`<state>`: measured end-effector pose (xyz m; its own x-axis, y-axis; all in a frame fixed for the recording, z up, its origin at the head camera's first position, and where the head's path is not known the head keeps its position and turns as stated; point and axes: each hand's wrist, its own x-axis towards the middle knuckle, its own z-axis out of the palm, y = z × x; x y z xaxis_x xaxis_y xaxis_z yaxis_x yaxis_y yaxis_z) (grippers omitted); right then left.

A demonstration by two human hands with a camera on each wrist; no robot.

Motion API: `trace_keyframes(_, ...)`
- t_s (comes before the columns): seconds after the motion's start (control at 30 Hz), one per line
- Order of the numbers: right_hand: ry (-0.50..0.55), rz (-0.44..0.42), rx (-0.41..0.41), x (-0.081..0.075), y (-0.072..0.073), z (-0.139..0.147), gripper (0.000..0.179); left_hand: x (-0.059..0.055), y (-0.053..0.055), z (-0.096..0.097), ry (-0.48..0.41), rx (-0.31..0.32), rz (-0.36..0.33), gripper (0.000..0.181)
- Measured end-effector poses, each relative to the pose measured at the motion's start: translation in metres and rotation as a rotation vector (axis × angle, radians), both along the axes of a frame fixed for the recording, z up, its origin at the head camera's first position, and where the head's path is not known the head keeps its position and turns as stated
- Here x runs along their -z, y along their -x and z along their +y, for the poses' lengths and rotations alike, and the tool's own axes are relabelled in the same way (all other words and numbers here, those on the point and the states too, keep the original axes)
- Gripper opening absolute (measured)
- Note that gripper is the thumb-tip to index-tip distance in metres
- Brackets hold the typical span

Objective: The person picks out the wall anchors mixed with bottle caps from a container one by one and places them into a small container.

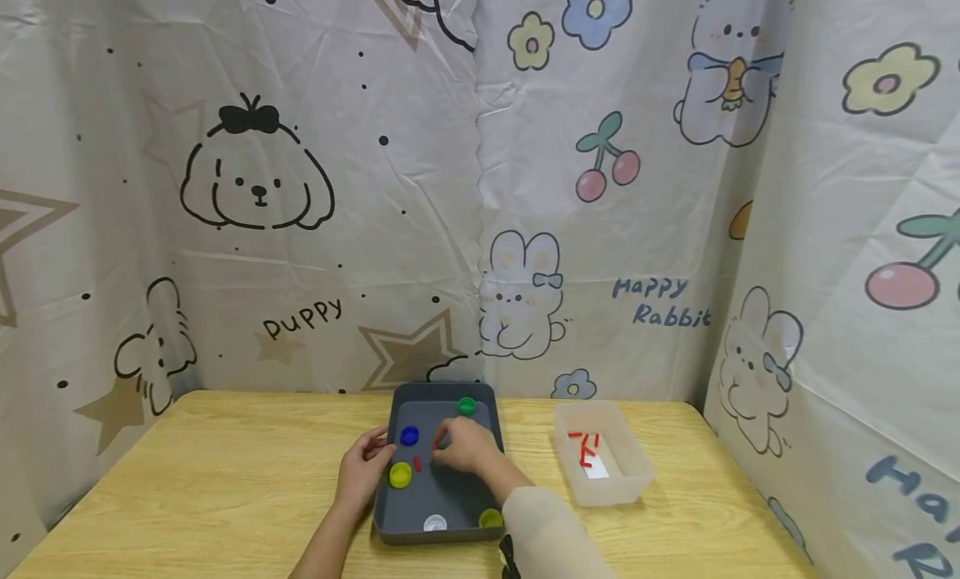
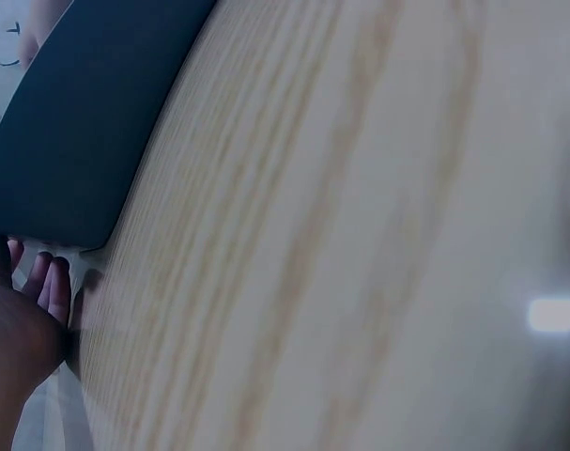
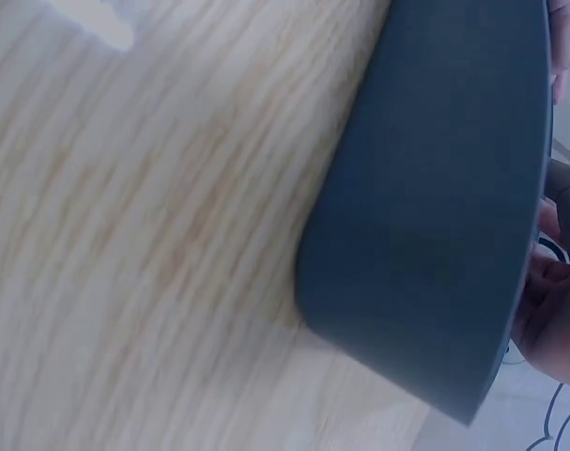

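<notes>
A dark grey tray (image 1: 457, 525) stands on the table. Over its middle my right hand (image 1: 467, 447) pinches a small red stick (image 1: 436, 443) between thumb and fingertips. Another short red stick (image 1: 417, 463) lies on the tray floor, left of that hand. At the left rim my left hand (image 1: 362, 472) grips the tray, thumb at the edge and fingers along the outer side. Small round cups are spread inside: blue (image 1: 408, 436), green (image 1: 466, 406), yellow (image 1: 401, 476), clear (image 1: 435, 523), and yellow-green (image 1: 491, 518). Both wrist views show mostly the tray's outer walls and wood.
Right of the tray, a translucent plastic box (image 1: 636, 489) holds several red sticks (image 1: 587, 454) and a white slip (image 1: 596, 467). The light wooden table (image 1: 225, 487) ends at a printed curtain (image 1: 420, 229) behind and on both sides.
</notes>
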<state>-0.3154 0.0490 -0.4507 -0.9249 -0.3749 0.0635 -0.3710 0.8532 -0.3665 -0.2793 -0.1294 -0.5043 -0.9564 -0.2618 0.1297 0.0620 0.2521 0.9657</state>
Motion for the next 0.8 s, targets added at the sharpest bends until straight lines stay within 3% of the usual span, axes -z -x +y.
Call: trace_keyframes(0.8,-0.038,0.085,-0.020,-0.013,0.000,0.039,0.020,-0.001,-0.001,-0.001,0.014,0.008,-0.002,0.040)
